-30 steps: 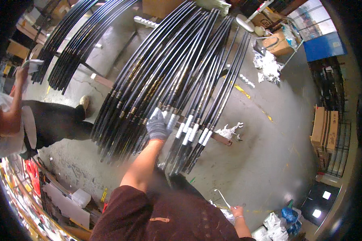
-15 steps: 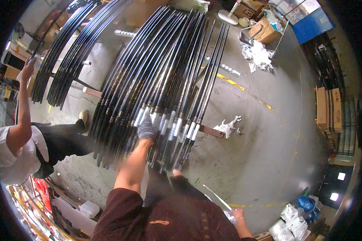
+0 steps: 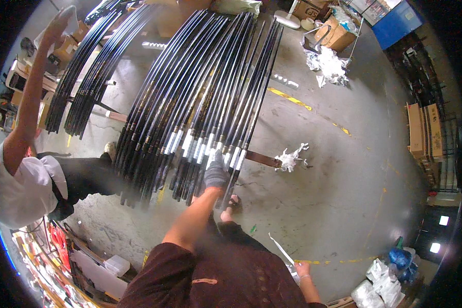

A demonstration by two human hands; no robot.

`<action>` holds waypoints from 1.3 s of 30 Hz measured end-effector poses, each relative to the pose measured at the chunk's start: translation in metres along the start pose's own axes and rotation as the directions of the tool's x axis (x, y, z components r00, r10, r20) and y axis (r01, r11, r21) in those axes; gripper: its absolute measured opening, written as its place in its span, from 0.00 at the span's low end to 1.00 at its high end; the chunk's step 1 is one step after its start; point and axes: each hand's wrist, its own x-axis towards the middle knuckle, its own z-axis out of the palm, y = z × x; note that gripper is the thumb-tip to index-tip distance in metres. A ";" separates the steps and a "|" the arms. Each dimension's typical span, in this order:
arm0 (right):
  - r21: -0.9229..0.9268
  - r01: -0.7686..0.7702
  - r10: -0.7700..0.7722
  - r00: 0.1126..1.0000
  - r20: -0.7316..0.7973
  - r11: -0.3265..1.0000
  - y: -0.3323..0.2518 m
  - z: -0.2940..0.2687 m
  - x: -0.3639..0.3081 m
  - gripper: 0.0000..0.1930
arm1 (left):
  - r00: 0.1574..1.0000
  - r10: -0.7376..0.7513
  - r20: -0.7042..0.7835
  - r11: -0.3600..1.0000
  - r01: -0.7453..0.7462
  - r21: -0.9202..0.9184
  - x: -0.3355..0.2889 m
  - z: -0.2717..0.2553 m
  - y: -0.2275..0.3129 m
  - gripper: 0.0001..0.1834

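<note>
A long row of black rods [image 3: 154, 102] lies side by side in front of me, many with white bands [image 3: 195, 146] near their lower ends. My left hand [image 3: 216, 174], in a grey knit glove, rests on the rods toward the right of the row. Its fingers stretch forward over the white bands, and their tips are partly hidden. Low on the right, away from the rods, my bare right hand [image 3: 303, 269] is closed on a thin white strip [image 3: 281, 247] that sticks out to the upper left.
A person [image 3: 28, 179] in a white top stands at the left, one arm raised. More rods [image 3: 87, 77] lie beyond. Crumpled white scraps [image 3: 291, 156] hang at the support bar's end [image 3: 262, 158]. Cartons [image 3: 336, 37] stand far right; plastic bags [image 3: 380, 282] lie lower right.
My left hand has slid rightward across the row, and the rightmost rods now sit closer together. The right hand still holds the white strip. The other person's arm has gone up.
</note>
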 end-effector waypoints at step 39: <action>-0.157 0.085 -0.084 0.996 0.014 0.984 -0.062 -0.001 -0.023 0.27 | 0.974 -0.161 -0.161 0.954 0.196 0.228 0.074 -0.083 -0.164 0.42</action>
